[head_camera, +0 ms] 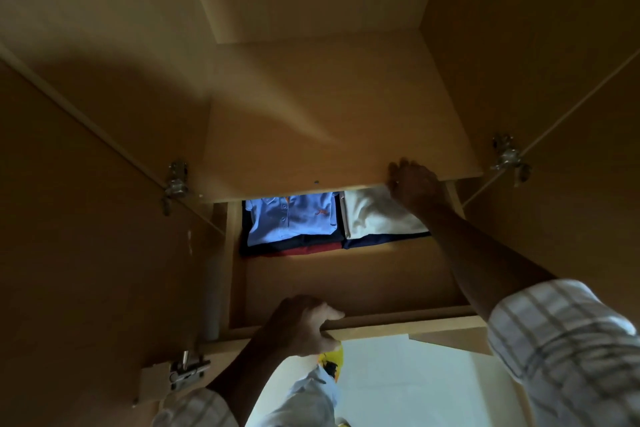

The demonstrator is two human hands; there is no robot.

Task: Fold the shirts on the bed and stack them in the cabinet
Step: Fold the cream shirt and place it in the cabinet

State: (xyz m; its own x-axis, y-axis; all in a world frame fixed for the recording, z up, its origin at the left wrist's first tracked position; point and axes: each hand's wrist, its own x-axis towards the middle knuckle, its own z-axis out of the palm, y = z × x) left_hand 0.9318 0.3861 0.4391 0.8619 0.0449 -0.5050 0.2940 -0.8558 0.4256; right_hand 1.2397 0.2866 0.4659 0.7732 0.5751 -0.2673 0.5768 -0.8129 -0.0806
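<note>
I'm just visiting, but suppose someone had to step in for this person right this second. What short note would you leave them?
Left hand: grips the front edge of the lower shelf.
Right hand: reaches into the cabinet and rests on the white shirt; its grip cannot be made out.
Things: two stacks sit side by side. Left: blue polo on top, over dark and red shirts. Right: white shirt over a navy one.
Done: several folded shirts are stacked.
Left: settle the white shirt and withdraw. The bed is out of view, so check for more shirts.
</note>
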